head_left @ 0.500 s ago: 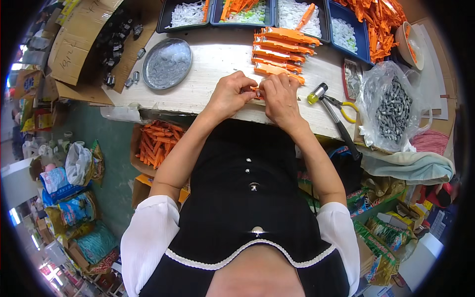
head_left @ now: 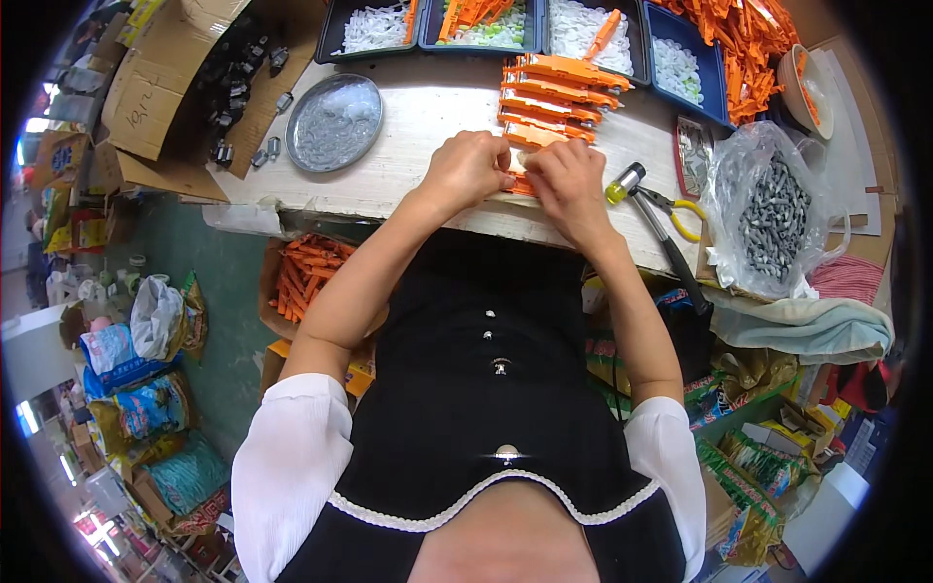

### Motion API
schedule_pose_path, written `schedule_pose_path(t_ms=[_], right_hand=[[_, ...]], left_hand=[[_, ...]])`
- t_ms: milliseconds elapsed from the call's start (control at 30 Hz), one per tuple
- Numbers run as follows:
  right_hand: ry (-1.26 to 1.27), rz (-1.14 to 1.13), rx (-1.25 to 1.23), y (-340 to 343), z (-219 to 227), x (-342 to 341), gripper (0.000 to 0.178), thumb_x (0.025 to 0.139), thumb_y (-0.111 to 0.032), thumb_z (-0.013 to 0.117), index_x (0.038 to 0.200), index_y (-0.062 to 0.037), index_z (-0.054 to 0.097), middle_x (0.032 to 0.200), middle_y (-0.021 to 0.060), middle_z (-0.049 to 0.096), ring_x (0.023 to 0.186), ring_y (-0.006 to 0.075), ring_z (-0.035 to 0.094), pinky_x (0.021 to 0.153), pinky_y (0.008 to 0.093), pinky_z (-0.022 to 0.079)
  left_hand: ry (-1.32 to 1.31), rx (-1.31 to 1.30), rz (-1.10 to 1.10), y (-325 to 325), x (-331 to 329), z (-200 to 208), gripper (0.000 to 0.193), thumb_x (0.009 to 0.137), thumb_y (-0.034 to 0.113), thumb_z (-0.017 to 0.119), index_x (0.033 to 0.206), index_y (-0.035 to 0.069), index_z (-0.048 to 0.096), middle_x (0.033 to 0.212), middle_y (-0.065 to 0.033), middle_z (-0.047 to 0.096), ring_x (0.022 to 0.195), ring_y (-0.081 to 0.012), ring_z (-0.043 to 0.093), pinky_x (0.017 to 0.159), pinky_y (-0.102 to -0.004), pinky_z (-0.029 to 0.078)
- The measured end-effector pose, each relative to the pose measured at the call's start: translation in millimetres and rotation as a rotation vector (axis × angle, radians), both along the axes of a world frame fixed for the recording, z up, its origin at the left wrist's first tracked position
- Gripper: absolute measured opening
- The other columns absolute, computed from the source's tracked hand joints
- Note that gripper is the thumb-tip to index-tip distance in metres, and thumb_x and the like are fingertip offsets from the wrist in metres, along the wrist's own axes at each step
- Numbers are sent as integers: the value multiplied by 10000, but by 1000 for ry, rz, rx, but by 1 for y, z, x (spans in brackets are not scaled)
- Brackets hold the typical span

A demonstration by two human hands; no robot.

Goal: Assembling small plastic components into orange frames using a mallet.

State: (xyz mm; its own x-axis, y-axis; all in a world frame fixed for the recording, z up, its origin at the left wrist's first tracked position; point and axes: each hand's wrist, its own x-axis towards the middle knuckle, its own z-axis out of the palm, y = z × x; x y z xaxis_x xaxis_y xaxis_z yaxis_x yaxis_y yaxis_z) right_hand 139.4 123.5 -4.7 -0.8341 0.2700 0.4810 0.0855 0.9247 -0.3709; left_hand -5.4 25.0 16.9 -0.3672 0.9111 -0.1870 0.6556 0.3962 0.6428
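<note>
Just inside the worktop's (head_left: 413, 126) front edge, an orange piece (head_left: 522, 184) lies between both hands, its long axis seemingly along that edge, though fingers partly hide it. The left hand (head_left: 471, 167) pinches its left end; the right hand (head_left: 571, 183) bunches over its right, hold unclear. Beyond, toward the back edge, lie stacked orange parts (head_left: 544, 102).

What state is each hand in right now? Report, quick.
Left hand: curled at the left end of an orange piece; grip cannot be told.
Right hand: curled over that piece; what it holds is hidden.
</note>
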Motion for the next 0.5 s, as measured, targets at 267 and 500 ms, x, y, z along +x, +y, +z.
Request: schedule_pose_path(t_ms=[267,500], right_hand=[[70,-355,-113,78,18,60,70,782,-65,592,834,-21,574,812,94,563,740,250,547,661,363,421],[-287,-777,111,145,8,111,178,812,-132,539,941,-26,601,925,174,587,829,377,566,720,447,455]], left_hand=[[-154,205,-13,19,-35,8,129,745,108,673,821,6,651,702,-35,621,606,-90,514,568,-256,433],[595,445,-194,139,-49,24,92,730,122,599,760,47,644,791,-99,635,804,-262,576,687,-388,425]])
